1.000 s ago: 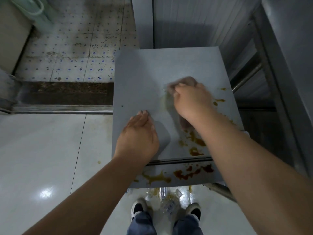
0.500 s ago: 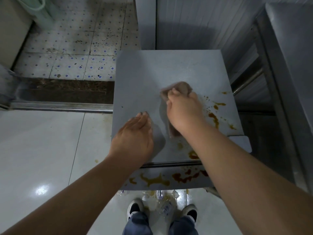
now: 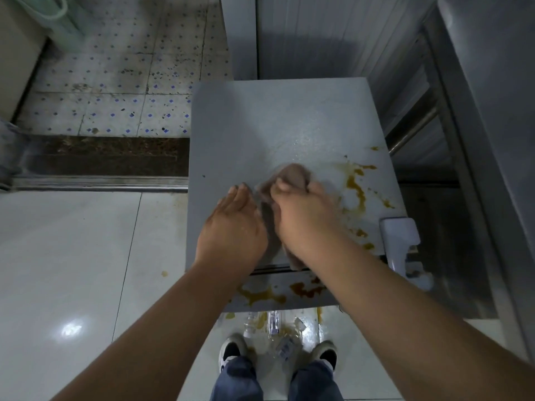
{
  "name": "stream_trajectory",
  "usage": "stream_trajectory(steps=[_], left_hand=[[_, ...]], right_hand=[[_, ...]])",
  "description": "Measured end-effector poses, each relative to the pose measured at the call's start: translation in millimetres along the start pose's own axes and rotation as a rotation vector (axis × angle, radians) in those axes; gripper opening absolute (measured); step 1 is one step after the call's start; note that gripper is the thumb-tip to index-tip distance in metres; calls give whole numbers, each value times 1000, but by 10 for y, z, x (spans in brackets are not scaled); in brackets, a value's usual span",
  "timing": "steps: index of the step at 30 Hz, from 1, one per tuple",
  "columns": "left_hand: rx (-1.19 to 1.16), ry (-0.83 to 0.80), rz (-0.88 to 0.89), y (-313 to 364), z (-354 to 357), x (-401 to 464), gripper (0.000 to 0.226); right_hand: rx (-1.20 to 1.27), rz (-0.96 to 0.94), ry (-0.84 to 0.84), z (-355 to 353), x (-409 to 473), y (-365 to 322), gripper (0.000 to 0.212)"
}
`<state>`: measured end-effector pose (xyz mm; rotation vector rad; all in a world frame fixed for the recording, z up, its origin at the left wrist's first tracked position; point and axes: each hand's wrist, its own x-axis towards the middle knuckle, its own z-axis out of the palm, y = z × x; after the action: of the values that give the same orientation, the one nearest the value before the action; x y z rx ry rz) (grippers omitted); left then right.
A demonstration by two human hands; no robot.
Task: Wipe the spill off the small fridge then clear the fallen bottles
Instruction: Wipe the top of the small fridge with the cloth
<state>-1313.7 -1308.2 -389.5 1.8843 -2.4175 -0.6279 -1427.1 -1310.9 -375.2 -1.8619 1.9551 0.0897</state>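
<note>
Grey top of the small fridge (image 3: 260, 125) fills mid-frame, seen from above. Brownish cloth (image 3: 292, 176) sits on it near centre, bunched under the right hand (image 3: 304, 218); right fingers (image 3: 285, 188) are curled over the cloth & press it down, thumb not visible. A strip of the cloth trails back under the wrist toward the fridge's front edge.

Left hand (image 3: 231, 227) rests flat on the fridge top just beside the right hand, touching or nearly touching the cloth, can't tell which. Its fingers are straight & pressed together, pointing away from the body.

Spill (image 3: 354, 186): orange-brown streaks & spots on the right part of the top, to the right of the cloth, w/ smaller blobs nearer the front edge. More of it (image 3: 260, 296) is smeared on the front lip below the seam, & a drop lies on the white floor tile (image 3: 72, 256) left of the fridge.

Fallen bottles (image 3: 273, 328): clear plastic, lying on the floor at the foot of the fridge, between & just ahead of the person's shoes (image 3: 231, 348), w/ orange liquid puddled round them. Exact count unclear, prob 2-3.

White plastic part (image 3: 401, 241) sticks out at the fridge's right front corner. Metal shelving unit (image 3: 492, 111) stands right of the fridge. Speckled, dirty tiled floor (image 3: 115, 82) lies beyond a dark threshold at upper left.
</note>
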Motion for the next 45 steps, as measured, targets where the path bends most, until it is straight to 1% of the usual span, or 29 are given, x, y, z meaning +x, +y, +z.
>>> stream_trajectory(steps=[2,4,6,8,9,11,13,14,16,18,20,22,23,24,26,27,28,30,31,33,34,35,36,37,39,40,43,45], left_hand=[[-21,7,9,-9,-24,-52,69],[-25,57,64,-42,-39,-111,75],[-7,77,146,-77,-26,-177,70],[-2,48,168,-84,9,-235,66],[-4,34,169,-81,21,-253,65],[2,21,162,-96,59,-264,65],[10,26,159,-96,66,-257,66],[12,37,157,-91,59,-250,67],[21,9,133,-76,44,-250,67],[6,-9,127,-71,31,-245,69],[8,-12,113,-43,24,-249,70],[5,4,100,-27,36,-242,70],[-2,7,94,-22,36,-242,70],[-5,8,89,-24,39,-239,70],[-4,30,106,-24,36,-242,77],[3,30,113,-20,23,-247,80],[15,19,109,-19,14,-252,78],[30,-14,94,-18,7,-253,71],[29,-20,88,-8,6,-246,67],[30,-24,69,10,14,-234,52],[29,-25,65,12,17,-222,48],[32,-28,64,7,29,-212,48],[41,-29,64,1,40,-208,50],[52,-29,60,-3,42,-206,52],[57,-32,55,-2,29,-214,51],[50,-43,50,0,20,-217,49],[43,-73,43,-1,16,-205,48],[52,-102,34,-10,33,-187,49]], right_hand=[[-9,-37,44,-6,-188,128,35],[-9,1,55,-101,-193,235,37],[0,79,40,-167,-29,228,39],[-20,102,44,-181,82,94,39],[-19,86,38,-162,75,28,39],[-26,-7,30,-55,-118,8,37],[-26,-111,130,59,-424,112,33],[-11,-110,169,52,-539,187,31],[-21,-19,163,-35,-535,365,29],[-38,106,108,-123,-351,437,31],[-72,146,123,-186,-181,334,34],[-45,85,106,-110,-154,150,35],[-29,36,82,-22,-218,79,36],[-28,-26,93,79,-320,62,36],[-33,-97,212,146,-534,135,31],[-11,-81,281,136,-595,197,30],[-9,-49,288,117,-593,261,30],[13,56,178,34,-458,312,34],[43,109,156,-14,-346,294,35],[21,117,147,-53,-187,162,36],[27,85,131,-43,-186,88,35],[34,46,98,-3,-248,45,34],[27,-3,102,75,-366,58,32],[-3,-53,149,120,-519,100,31],[-20,-54,251,84,-773,204,27],[-14,-35,242,30,-809,273,27],[60,74,98,-121,-663,396,35],[36,80,98,-168,-558,385,36]])
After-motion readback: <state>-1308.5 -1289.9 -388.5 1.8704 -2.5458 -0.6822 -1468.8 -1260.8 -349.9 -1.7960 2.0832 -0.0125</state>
